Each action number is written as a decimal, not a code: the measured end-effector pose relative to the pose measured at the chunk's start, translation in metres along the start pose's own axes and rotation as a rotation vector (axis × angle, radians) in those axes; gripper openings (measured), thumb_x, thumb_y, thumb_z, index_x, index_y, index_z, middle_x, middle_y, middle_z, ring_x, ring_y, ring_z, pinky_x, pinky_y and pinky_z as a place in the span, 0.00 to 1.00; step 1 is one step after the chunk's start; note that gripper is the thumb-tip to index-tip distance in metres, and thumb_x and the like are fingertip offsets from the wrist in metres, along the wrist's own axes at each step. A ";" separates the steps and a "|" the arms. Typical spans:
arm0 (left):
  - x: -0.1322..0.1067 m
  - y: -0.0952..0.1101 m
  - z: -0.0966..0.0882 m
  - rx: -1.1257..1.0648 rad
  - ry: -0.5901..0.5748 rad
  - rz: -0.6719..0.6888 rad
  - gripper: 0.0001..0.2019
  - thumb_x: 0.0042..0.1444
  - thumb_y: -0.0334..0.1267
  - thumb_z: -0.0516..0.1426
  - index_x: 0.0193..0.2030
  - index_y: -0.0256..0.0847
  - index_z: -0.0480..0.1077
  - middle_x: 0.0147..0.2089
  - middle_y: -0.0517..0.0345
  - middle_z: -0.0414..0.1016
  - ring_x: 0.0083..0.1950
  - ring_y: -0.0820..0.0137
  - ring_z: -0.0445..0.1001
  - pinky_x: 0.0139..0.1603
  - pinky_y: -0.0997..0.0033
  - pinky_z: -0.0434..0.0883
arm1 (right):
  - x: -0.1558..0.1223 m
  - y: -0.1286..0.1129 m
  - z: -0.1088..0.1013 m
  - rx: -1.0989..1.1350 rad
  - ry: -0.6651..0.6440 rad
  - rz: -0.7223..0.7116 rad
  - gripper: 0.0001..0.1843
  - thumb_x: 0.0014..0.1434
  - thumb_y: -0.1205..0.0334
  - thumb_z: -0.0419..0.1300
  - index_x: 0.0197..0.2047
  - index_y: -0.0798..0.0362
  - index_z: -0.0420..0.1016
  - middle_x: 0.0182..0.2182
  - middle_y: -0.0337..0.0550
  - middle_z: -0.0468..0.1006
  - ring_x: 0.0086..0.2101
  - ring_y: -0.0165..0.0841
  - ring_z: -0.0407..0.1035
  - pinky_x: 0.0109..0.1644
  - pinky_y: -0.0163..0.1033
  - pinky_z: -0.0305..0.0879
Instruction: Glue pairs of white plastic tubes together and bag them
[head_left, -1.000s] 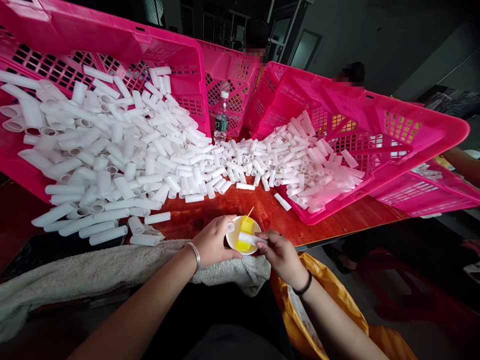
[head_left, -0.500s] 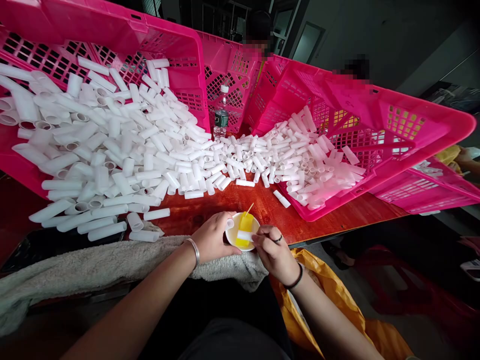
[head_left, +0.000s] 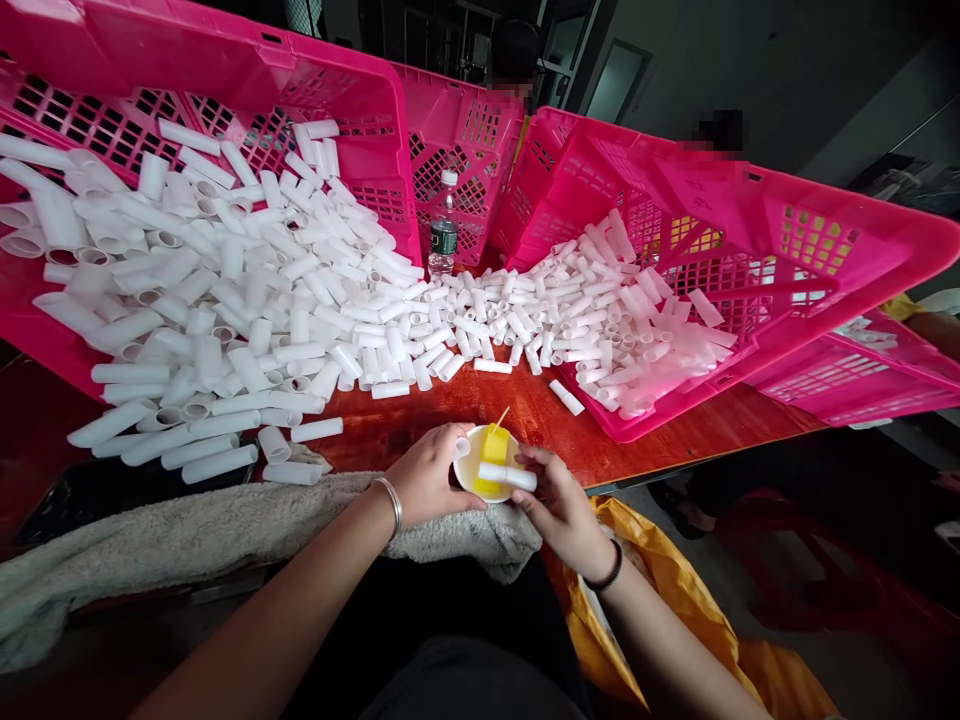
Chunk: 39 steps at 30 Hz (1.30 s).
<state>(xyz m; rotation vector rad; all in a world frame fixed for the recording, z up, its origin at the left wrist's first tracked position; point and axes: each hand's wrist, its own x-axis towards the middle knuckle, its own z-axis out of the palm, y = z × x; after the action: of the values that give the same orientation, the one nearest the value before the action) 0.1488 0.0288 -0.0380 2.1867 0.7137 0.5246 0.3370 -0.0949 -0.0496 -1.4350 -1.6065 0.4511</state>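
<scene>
A small white bowl (head_left: 471, 478) holds a yellow block (head_left: 495, 443) with a thin stick poking up from it. My left hand (head_left: 429, 472) curls round the bowl's left side, closed on a short white tube (head_left: 461, 447) whose open end shows at the fingertips. Across the bowl lies another white tube (head_left: 507, 476), with a faint ring near its middle. Its right end sits between the thumb and fingers of my right hand (head_left: 564, 510), which hold it loosely. Whether this tube touches the yellow block, I cannot tell.
Loose white tubes (head_left: 300, 290) spill from a large pink crate (head_left: 225, 45) on the left. Smaller tubes (head_left: 600, 310) fill the tipped pink crate (head_left: 825, 210) at right. A water bottle (head_left: 443, 225) stands between them. A grey towel (head_left: 247, 530) lines the red table's (head_left: 390, 425) front edge.
My right hand's fingers have loosened and shifted right along the tube, so more of it shows. The left hand and bowl have hardly moved.
</scene>
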 end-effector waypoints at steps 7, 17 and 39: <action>0.001 -0.001 0.000 0.033 0.004 0.039 0.39 0.34 0.45 0.71 0.53 0.43 0.59 0.56 0.46 0.67 0.58 0.53 0.66 0.59 0.52 0.65 | -0.002 0.011 -0.005 -0.218 -0.036 -0.255 0.13 0.62 0.68 0.55 0.47 0.48 0.74 0.43 0.47 0.75 0.46 0.41 0.69 0.50 0.49 0.69; -0.006 0.035 -0.034 0.386 0.068 0.187 0.10 0.63 0.34 0.46 0.51 0.38 0.60 0.45 0.48 0.71 0.46 0.61 0.71 0.47 0.58 0.72 | 0.019 -0.027 -0.010 0.531 0.194 0.229 0.13 0.59 0.51 0.61 0.42 0.51 0.71 0.27 0.38 0.73 0.25 0.29 0.67 0.28 0.36 0.70; -0.059 0.129 0.045 0.060 -0.251 0.042 0.07 0.57 0.39 0.53 0.39 0.38 0.66 0.34 0.50 0.73 0.35 0.62 0.71 0.37 0.63 0.69 | -0.043 -0.089 -0.037 -0.215 0.118 0.006 0.16 0.65 0.62 0.48 0.24 0.49 0.60 0.16 0.35 0.64 0.16 0.29 0.61 0.19 0.32 0.59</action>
<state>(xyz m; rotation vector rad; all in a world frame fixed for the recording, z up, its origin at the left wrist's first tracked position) 0.1708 -0.1039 0.0248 2.2759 0.5555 0.2451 0.3101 -0.1679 0.0216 -1.5961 -1.5927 0.1965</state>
